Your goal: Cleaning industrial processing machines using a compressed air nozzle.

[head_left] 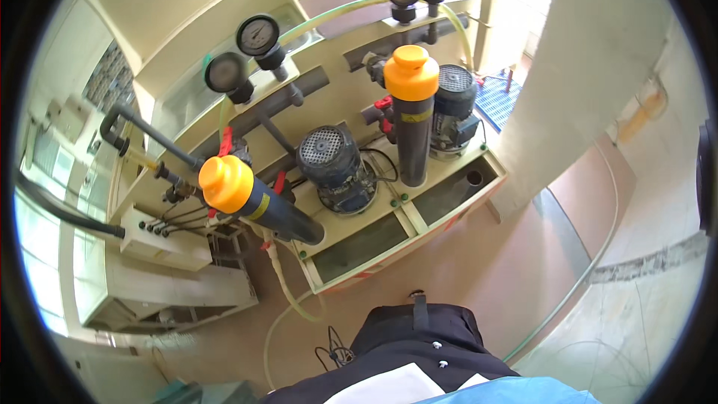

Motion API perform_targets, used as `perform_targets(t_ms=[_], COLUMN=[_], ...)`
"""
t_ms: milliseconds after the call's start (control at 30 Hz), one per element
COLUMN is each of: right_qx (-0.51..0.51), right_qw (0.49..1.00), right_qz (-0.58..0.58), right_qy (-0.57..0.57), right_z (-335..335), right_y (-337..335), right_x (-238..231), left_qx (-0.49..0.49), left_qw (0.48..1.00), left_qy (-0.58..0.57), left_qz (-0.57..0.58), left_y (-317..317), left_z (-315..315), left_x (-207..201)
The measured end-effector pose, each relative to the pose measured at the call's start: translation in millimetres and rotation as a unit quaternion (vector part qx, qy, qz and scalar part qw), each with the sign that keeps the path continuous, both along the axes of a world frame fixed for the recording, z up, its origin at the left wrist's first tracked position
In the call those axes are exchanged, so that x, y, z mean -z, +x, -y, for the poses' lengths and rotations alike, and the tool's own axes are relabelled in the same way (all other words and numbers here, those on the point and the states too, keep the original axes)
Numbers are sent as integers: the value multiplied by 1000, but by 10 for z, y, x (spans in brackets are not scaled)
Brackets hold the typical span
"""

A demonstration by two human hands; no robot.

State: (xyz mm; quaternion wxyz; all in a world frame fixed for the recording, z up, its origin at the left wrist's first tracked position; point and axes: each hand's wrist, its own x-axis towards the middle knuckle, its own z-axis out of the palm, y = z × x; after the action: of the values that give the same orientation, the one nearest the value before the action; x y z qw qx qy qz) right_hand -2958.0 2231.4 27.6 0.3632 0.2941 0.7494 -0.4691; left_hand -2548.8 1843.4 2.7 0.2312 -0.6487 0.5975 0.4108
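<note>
Neither of my hands shows in the head view; only the front of my dark clothing and a light blue piece of cloth are at the bottom. Ahead stands a cream machine base. Two dark cylinders with orange caps rise from it: the left orange cap and the right orange cap. Between them is a dark motor with a grille top; another motor is behind the right cylinder. Red valve handles sit on the grey pipes.
Round pressure gauges stand above the pipes. Two open troughs run along the front of the base. A pale hose hangs to the floor, and a greenish hose lies along the right. A white wall stands at right.
</note>
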Motion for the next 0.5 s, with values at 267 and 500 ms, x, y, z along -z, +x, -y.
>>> perform_targets(t_ms=[267, 500], right_qx=[-142, -253], right_qw=[990, 952], right_qz=[1, -110], right_qy=[-17, -131], right_z=[-280, 320], right_y=[-1424, -3150], right_x=[22, -121], left_qx=[-6, -61], left_qw=[995, 960], left_qy=[51, -270], left_qz=[84, 39], left_y=[383, -1118], left_z=[-1283, -725], left_x=[159, -660])
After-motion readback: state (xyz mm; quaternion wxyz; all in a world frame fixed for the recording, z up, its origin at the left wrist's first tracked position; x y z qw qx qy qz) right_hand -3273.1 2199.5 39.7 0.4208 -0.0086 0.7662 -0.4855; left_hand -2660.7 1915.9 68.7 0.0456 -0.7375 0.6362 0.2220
